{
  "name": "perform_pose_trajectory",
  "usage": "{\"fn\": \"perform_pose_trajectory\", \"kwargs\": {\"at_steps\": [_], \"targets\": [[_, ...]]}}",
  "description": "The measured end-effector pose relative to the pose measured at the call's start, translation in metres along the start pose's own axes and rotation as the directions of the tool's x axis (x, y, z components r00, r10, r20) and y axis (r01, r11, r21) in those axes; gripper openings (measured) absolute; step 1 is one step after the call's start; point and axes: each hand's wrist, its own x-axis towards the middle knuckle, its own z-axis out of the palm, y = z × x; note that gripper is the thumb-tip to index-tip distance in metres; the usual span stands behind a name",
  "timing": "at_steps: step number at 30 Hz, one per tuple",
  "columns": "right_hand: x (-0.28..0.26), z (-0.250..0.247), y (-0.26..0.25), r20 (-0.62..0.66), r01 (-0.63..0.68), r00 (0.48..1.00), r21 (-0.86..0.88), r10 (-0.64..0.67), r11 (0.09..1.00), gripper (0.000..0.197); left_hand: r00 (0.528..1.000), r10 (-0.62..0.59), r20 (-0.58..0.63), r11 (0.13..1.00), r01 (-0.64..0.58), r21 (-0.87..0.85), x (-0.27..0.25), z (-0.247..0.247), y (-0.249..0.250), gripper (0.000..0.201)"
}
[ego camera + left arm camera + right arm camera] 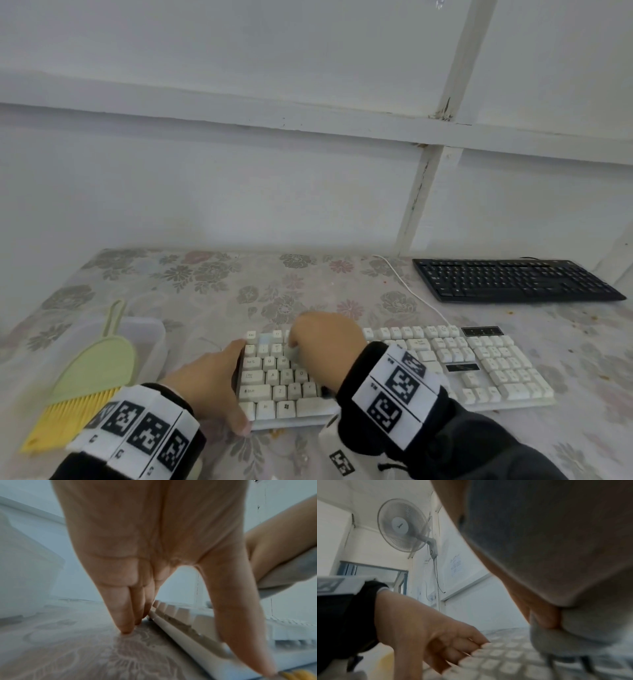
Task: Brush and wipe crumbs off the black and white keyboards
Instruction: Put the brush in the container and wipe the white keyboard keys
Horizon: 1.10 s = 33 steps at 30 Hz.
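The white keyboard (pixel 479 370) lies in front of me on the flowered tablecloth. My left hand (pixel 219 380) steadies its left end: straight fingers (pixel 120 608) stand on the cloth beside the edge, and the thumb (pixel 240 615) lies on the front corner. My right hand (pixel 325 339) hovers over the upper-left keys and grips a bunched grey cloth (pixel 573 635), which presses on the keys. The black keyboard (pixel 513 281) sits at the far right, near the wall. A green brush with yellow bristles (pixel 92 377) lies at the left.
The brush rests on a translucent plastic container (pixel 150 339) at the table's left. The white keyboard's cable (pixel 411 294) runs back toward the wall. Small brown crumbs (pixel 510 312) dot the cloth at the right. The wall stands close behind the table.
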Motion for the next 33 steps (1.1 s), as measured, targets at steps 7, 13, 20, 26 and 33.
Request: {"fn": "perform_pose_trajectory", "kwargs": {"at_steps": [7, 13, 20, 26, 33], "targets": [[0.004, 0.021, -0.025, -0.074, 0.15, 0.986, -0.015, -0.15, 0.989, 0.022, 1.0, 0.013, -0.005, 1.0, -0.013, 0.006, -0.002, -0.002, 0.002, 0.099], [-0.012, 0.02, 0.028, 0.013, -0.067, 0.998, 0.066, 0.066, 0.996, 0.029, 1.0, -0.001, 0.01, 1.0, 0.001, -0.014, -0.003, -0.001, 0.003, 0.107], [-0.029, 0.005, 0.043, -0.042, 0.002, 0.999, 0.017, -0.001, 1.0, 0.028, 1.0, -0.004, 0.005, 1.0, 0.004, 0.023, -0.003, -0.001, 0.005, 0.108], [-0.05, 0.013, 0.056, -0.057, -0.028, 0.998, 0.006, 0.028, 1.0, 0.025, 1.0, -0.007, 0.002, 0.999, 0.007, 0.051, -0.002, -0.001, 0.004, 0.109], [-0.076, 0.001, 0.1, -0.006, -0.163, 0.987, -0.013, 0.163, 0.987, 0.04, 1.0, -0.016, 0.014, 1.0, 0.016, 0.025, -0.001, 0.0, 0.003, 0.109]]}}
